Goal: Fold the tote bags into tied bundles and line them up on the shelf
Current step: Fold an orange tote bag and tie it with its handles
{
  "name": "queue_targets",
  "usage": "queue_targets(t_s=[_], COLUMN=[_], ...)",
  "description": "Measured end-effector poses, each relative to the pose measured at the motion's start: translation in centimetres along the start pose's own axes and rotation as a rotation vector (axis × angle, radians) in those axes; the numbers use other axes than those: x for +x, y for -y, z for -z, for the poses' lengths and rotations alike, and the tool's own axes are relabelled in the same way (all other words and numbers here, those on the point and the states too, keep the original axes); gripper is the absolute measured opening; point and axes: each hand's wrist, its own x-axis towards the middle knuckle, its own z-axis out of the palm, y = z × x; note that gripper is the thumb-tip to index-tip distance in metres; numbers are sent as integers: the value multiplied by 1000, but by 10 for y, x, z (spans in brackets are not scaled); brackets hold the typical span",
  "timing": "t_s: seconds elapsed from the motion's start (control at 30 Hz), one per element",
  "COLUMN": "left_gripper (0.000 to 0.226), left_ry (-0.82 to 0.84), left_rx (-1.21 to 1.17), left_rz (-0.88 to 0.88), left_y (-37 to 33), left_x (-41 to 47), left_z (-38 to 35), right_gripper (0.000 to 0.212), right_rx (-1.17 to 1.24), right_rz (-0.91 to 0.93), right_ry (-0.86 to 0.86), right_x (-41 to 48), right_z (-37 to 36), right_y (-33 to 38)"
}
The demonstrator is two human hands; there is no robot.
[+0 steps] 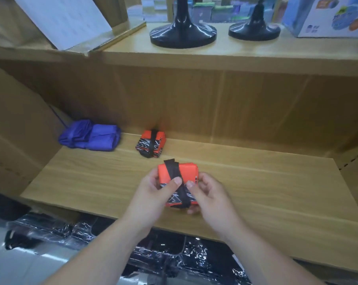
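Observation:
A folded orange tote bundle with a black strap across it is held over the wooden shelf. My left hand grips its left side, thumb pressing on the strap. My right hand holds its right side, thumb near the strap. Behind it, an orange bundle tied with a black strap lies at the back of the shelf. A folded purple bundle lies to its left, by the shelf's side wall.
The upper shelf carries two black round stands, a coloured box at the right and a white sheet at the left. Shiny black wrapped goods lie below the shelf's front edge.

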Motion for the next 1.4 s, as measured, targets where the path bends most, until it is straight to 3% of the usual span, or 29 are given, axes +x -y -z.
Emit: queue_targets(t_s=[0.1, 0.3, 0.47, 0.6, 0.77, 1.03, 1.2, 1.4], left_gripper=[35, 63, 57, 54, 45, 22, 26, 50], left_ry=[61, -16, 42, 180, 147, 105, 124, 93], left_rx=[140, 744, 980, 1125, 1042, 914, 930, 1079], left_rz=[23, -298, -474, -477, -497, -423, -461, -635], left_y=[11, 25, 28, 34, 45, 41, 38, 27], left_x=[25, 84, 143, 170, 183, 195, 195, 183], left_z=[27, 109, 144, 150, 153, 137, 137, 138], right_gripper=[10, 14, 40, 45, 68, 64, 67, 77], right_rx=[-76, -266, -291, -595, -924, -1087, -1156, -1115], right_rz=[-75, -152, -142, 55, 81, 59, 2, -56], right_ry=[-115, -267, -431, -436, -336, -376, -366, -406], right_x=[28, 91, 133, 139, 137, 144, 142, 97], right_z=[-8, -20, -36, -35, -42, -41, -45, -26], right_y=[-9, -7, -12, -19, -28, -29, -22, -14])
